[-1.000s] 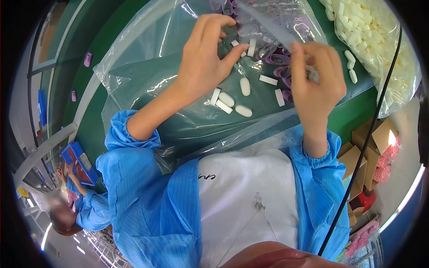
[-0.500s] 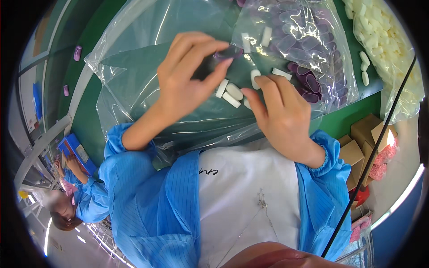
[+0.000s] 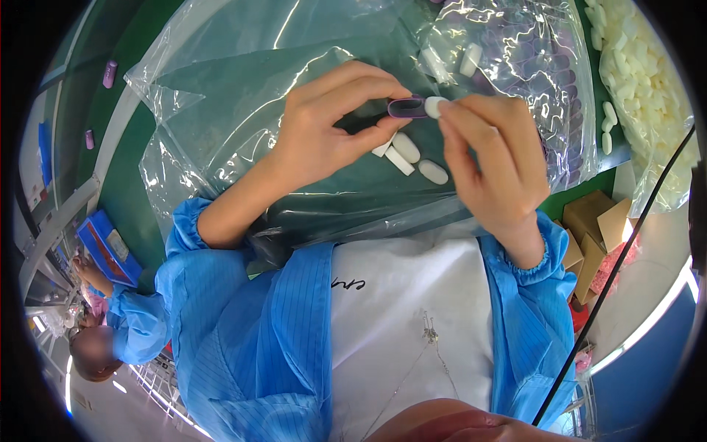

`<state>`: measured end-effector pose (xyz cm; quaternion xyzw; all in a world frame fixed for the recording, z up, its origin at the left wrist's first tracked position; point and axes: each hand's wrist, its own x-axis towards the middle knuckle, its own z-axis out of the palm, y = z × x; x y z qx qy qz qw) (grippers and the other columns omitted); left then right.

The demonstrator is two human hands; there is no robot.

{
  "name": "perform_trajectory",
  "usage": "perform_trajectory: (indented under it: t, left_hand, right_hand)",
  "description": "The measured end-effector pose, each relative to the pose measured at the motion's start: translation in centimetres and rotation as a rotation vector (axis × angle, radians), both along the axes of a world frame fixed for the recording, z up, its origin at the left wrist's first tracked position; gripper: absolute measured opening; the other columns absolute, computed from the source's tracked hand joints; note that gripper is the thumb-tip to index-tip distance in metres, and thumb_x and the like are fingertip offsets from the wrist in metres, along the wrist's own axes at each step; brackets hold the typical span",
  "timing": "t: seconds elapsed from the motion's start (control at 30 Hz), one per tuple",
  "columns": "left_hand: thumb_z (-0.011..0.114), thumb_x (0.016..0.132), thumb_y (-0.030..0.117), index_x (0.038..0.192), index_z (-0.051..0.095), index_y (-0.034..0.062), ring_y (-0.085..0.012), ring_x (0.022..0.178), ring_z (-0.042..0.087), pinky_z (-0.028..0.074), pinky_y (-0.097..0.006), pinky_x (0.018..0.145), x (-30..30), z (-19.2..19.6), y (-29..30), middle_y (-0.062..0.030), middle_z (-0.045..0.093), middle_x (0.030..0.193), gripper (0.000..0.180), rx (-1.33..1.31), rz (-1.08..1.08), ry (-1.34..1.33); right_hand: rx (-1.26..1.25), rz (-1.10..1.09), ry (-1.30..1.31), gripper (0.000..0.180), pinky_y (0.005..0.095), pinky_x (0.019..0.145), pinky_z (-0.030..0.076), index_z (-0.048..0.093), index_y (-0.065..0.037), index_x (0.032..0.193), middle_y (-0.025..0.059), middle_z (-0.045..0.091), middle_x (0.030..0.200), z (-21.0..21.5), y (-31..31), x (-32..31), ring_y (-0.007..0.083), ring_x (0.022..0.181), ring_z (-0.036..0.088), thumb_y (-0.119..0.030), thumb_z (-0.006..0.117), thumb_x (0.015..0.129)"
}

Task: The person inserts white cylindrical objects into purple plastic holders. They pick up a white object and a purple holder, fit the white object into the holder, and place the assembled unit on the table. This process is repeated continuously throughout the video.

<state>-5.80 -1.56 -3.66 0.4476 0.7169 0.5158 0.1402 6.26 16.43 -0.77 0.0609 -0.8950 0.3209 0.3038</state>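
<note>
My left hand [image 3: 324,124] pinches a purple oval case [image 3: 407,109] between thumb and fingertips, its hollow side facing up. At the right end of that case, my right hand [image 3: 502,151] holds a small white oval piece [image 3: 433,107] against or just over the rim; I cannot tell whether it is inside. Below the hands lie loose white pieces: one oval [image 3: 406,147] by the left thumb, a narrow block [image 3: 399,160] beside it, and another oval [image 3: 433,172] to the right. They rest on a clear plastic sheet or bag [image 3: 228,140].
A clear bag of purple cases [image 3: 563,88] lies at the far right, with a white block [image 3: 470,59] near it. Beyond is a bag of cream pieces [image 3: 641,81]. Cardboard boxes [image 3: 589,228] stand at the right. A co-worker in a blue sleeve [image 3: 136,324] sits left, near a blue bin [image 3: 109,247].
My right hand has lifted a white oval piece from the table area to the purple case. The case has moved right and turned, its hollow now showing.
</note>
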Motion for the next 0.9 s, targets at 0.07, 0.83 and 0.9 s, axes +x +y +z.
perform_trajectory:
  t: [0.07,0.83,0.9]
  left_hand:
    - [0.083,0.073,-0.004,0.107,0.074,0.001,-0.0228,0.094,0.071,0.056,-0.031,0.081,0.1,-0.2,-0.2,-0.0115,0.073,0.104,0.035,-0.011,0.001,0.001]
    - [0.081,0.073,-0.002,0.102,0.075,0.0005,-0.0225,0.089,0.07,0.056,-0.031,0.076,-0.3,-0.5,-0.1,-0.01,0.073,0.1,0.03,0.043,-0.059,0.02]
    - [0.082,0.074,-0.002,0.102,0.075,0.0006,-0.0226,0.088,0.071,0.056,-0.031,0.076,-0.4,-0.4,-0.2,-0.0099,0.073,0.1,0.029,0.034,-0.059,0.021]
  right_hand:
    - [-0.028,0.034,0.01,0.034,0.0349,0.061,0.05,0.071,0.007,0.099,0.0142,0.064,0.09,0.4,0.5,-0.2,0.0277,0.075,0.061,0.011,0.079,0.067]
    - [0.188,0.276,0.046,0.036,0.0332,0.06,0.053,0.069,0.011,0.095,0.0165,0.065,0.094,-1.1,0.4,-1.6,0.0272,0.076,0.062,0.001,0.073,0.061]
    - [0.128,0.331,0.048,0.036,0.0343,0.062,0.054,0.069,0.01,0.097,0.0167,0.065,0.094,-1.2,0.8,-2.0,0.0279,0.076,0.063,0.001,0.073,0.063]
